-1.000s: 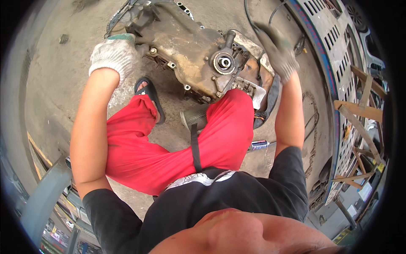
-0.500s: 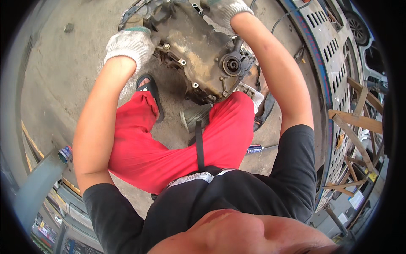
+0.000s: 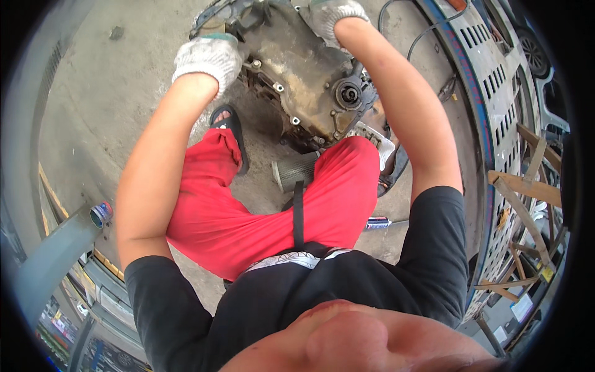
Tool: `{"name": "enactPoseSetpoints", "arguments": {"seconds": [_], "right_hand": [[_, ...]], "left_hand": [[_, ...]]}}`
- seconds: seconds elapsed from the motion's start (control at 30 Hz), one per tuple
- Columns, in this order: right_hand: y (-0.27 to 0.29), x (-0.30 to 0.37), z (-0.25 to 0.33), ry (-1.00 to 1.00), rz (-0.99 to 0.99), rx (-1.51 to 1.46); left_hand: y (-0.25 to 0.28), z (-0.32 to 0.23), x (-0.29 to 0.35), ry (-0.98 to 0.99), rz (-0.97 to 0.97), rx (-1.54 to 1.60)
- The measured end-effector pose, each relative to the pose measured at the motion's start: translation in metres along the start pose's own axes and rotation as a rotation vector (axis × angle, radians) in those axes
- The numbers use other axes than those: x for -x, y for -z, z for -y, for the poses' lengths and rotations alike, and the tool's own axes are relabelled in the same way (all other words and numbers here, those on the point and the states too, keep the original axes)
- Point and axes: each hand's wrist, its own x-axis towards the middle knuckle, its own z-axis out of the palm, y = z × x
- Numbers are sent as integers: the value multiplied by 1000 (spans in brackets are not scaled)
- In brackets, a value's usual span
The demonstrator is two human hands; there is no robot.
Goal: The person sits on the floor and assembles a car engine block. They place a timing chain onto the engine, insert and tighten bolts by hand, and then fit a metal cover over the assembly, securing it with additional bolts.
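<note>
A grimy metal gearbox (image 3: pixel 300 59) rests on the floor in front of me, its round shaft opening (image 3: pixel 349 95) facing up toward the right. Bolt holes run along its near left edge. My left hand (image 3: pixel 209 59), in a white knit glove with green at the fingers, is closed on the gearbox's left rim; its fingertips are hidden. On the far right side, my right hand (image 3: pixel 331 17), gloved the same way, is at the casing's edge. Its fingers lie out of sight at the top of the picture. The gearbox's near corner comes close to my red-trousered right knee (image 3: pixel 353 161).
Below the gearbox lies a mesh-sided cylinder (image 3: pixel 295 172), with a tube (image 3: pixel 377 222) near my right thigh. A long slotted metal frame (image 3: pixel 489 87) runs along the right, beside wooden props (image 3: pixel 527 186). At left, a can (image 3: pixel 101 214) sits by a grey metal beam (image 3: pixel 56 260).
The whole view has shifted slightly to the right. Both hands keep about the same places on the gearbox, which shows no clear movement of its own.
</note>
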Motion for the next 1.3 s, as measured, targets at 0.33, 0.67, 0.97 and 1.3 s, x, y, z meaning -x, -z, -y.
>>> {"name": "enactPoseSetpoints", "arguments": {"seconds": [0.33,0.67,0.97,1.3], "right_hand": [[-25,-6,-12,-100,-58,-197],[-23,7,-9,-29,33,-131],[-26,13,-4,13,-232,-71],[-24,7,10,-83,-111,-137]], "left_hand": [[-2,-11,-2,-31,-57,21],[2,-6,-4,44,18,-28],[-7,-4,2,-4,-65,-43],[-26,7,9,-29,-142,-27]]}}
